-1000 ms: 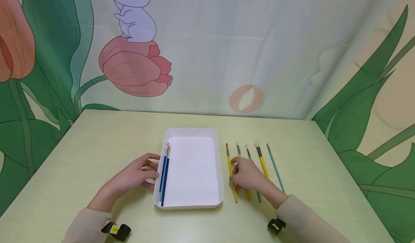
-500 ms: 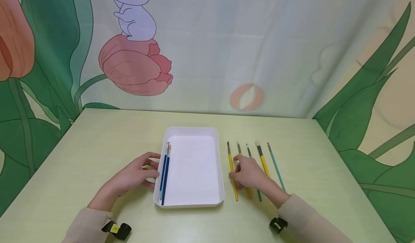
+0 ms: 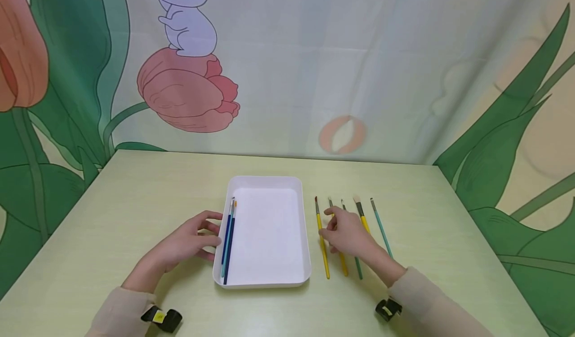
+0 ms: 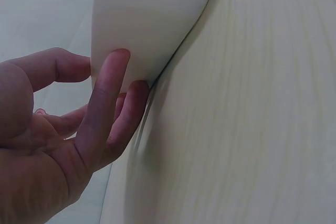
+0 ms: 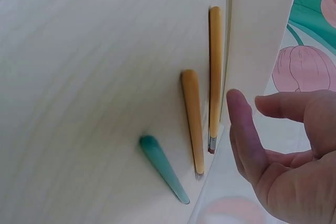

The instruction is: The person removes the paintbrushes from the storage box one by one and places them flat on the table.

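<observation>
My left hand [image 3: 188,242] is at the left side of a white rectangular tray [image 3: 269,283], its loosely bent fingers resting against the outer wall [image 4: 142,19]. Inside, along the tray's left wall, lie a few slim paintbrushes [image 3: 230,249] with dark and light blue handles. To the right of the tray my right hand [image 3: 350,233] hovers over a row of paintbrushes, thumb and fingers apart with nothing between them. Nearest its fingertips is the leftmost yellow paintbrush [image 3: 324,257]. A second yellow paintbrush [image 5: 191,100] and a green-handled paintbrush [image 5: 163,166] are partly hidden under the hand in the head view.
Farther right lie a broad yellow paintbrush [image 3: 364,222] with a pale tip and a thin teal paintbrush [image 3: 381,227]. All rest on a pale wooden table [image 3: 179,187]. Behind its far edge hangs a printed curtain [image 3: 278,77] with flowers and a white animal.
My right hand has shifted slightly toward the table's far side, its thumb moving farther up along the leftmost yellow paintbrush. The left hand, tray and paintbrushes have stayed in place.
</observation>
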`<state>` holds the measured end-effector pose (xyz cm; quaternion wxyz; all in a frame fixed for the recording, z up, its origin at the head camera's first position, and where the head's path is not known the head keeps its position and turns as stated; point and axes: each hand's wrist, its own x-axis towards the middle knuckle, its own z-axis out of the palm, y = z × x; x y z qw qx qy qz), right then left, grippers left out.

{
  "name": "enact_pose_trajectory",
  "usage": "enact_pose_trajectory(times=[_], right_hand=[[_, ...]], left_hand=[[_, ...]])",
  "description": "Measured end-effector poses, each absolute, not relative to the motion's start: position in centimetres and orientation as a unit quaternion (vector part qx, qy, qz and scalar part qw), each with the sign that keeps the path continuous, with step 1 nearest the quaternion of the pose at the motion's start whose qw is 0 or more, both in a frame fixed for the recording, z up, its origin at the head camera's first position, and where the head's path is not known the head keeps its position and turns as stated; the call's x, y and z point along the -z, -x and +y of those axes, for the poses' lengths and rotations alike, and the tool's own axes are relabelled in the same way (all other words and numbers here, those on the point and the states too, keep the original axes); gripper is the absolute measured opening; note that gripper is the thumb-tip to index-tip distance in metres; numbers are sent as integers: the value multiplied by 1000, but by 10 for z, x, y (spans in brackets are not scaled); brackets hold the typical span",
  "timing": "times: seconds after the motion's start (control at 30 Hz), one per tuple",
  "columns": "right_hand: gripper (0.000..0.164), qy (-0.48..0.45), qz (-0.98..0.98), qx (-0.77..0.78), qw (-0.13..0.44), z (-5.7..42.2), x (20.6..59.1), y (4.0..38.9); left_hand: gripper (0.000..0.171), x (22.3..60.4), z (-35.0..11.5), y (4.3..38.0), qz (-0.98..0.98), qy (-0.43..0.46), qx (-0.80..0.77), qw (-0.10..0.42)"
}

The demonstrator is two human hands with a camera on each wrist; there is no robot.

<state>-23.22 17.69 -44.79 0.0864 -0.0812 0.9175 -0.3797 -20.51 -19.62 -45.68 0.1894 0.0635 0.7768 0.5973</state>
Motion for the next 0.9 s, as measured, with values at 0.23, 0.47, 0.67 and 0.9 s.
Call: enact_pose_trajectory(times=[0.23,0.47,0.67,0.9], right_hand=[[32,134,911,390,3,172,449,231],[22,153,869,469,-29,156,448,226],[24,145,845,515,18,141,445,223],[43,117,743,633,183,129,446,225]], left_hand=[[58,455,-197,205,777,-62,-597,189],[58,454,-197,204,778,-61,-596,189],[58,454,-198,205,774,-65,-600,192],[59,454,-199,203,773,-66,-598,199]])
